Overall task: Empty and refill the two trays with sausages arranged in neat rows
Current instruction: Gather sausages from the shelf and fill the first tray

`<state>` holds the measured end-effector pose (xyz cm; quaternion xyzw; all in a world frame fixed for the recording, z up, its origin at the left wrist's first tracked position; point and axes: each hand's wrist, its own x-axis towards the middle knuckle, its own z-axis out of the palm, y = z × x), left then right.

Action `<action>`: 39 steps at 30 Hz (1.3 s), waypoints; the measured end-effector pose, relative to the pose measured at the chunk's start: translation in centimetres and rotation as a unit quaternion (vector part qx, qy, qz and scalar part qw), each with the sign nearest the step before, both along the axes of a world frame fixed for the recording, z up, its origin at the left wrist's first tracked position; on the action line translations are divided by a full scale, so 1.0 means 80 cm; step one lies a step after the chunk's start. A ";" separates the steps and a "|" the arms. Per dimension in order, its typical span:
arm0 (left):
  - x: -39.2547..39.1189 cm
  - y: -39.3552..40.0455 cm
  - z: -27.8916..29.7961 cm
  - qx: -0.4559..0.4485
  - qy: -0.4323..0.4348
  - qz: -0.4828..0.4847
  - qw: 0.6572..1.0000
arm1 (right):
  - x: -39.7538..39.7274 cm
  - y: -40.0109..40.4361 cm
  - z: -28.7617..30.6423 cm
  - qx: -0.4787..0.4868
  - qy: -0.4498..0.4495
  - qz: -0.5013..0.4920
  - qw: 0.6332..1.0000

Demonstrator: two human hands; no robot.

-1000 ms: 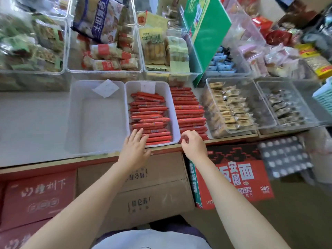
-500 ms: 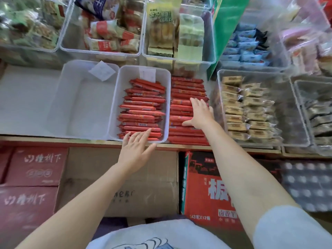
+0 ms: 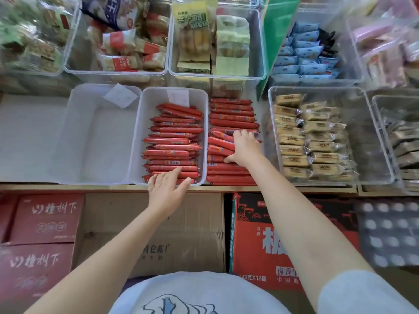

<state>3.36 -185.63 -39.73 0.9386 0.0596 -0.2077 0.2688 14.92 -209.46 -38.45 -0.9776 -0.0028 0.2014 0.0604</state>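
Standing at a shop shelf, looking down on two white trays side by side. Left tray (image 3: 74, 137) bare of sausages, only a paper slip (image 3: 120, 95) at its far rim. Middle tray (image 3: 138, 141) packed with red sausages (image 3: 172, 141) in a rough stack, long axes running left to right, a few near the far end skewed. Just right of that tray, a loose pile of sausages (image 3: 231, 114) straight on the shelf (no tray wall visible round it), long axes again left to right.

Right hand (image 3: 243, 148) down on the middle of that pile, fingers curled over several sausages there, thumb out toward the near side; looks like a gathering grip, though how many are actually held cannot be told. Left hand (image 3: 166, 189) at the near end of the middle tray, fingers straight and spread, tips resting on the nearest sausages, gripping nothing.

Probably mid-refill: bare tray well to the left of the right hand, across the full one. So any bunch lifted from the pile must cross leftward, kept sideways to land in rows. Left hand nearer that tray, and free to receive or steady.

Further right, clear bins of wrapped biscuits (image 3: 308, 137); cartons (image 3: 158, 234) below the shelf.
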 end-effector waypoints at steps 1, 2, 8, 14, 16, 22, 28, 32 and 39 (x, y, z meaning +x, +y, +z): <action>0.002 0.001 -0.001 -0.013 0.003 0.009 1.000 | -0.003 0.001 0.000 0.011 0.008 -0.006 1.000; 0.003 0.003 -0.001 -0.022 0.004 0.014 1.000 | -0.007 0.003 0.000 0.026 0.019 -0.015 0.999; 0.001 0.003 0.008 -0.064 0.001 0.019 0.998 | -0.021 0.013 0.001 0.074 0.053 -0.074 0.993; 0.018 0.011 0.040 -0.292 0.069 0.158 0.941 | -0.061 0.030 0.057 0.521 0.145 -0.344 0.768; 0.027 0.007 0.069 -0.433 0.100 0.217 0.869 | -0.076 0.052 0.071 0.608 0.224 -0.329 0.687; 0.047 0.022 0.103 -0.597 0.241 0.367 0.672 | -0.083 0.154 0.080 0.545 0.235 -0.206 0.778; 0.060 0.099 0.093 -0.632 0.209 0.468 0.582 | -0.076 0.199 0.094 0.617 0.258 -0.205 0.715; 0.086 0.147 0.090 -0.586 0.050 0.444 0.676 | -0.058 0.201 0.058 0.449 0.024 -0.271 0.851; 0.138 0.233 0.023 0.016 -0.126 0.015 0.992 | -0.052 0.190 -0.013 0.116 -0.058 -0.225 0.966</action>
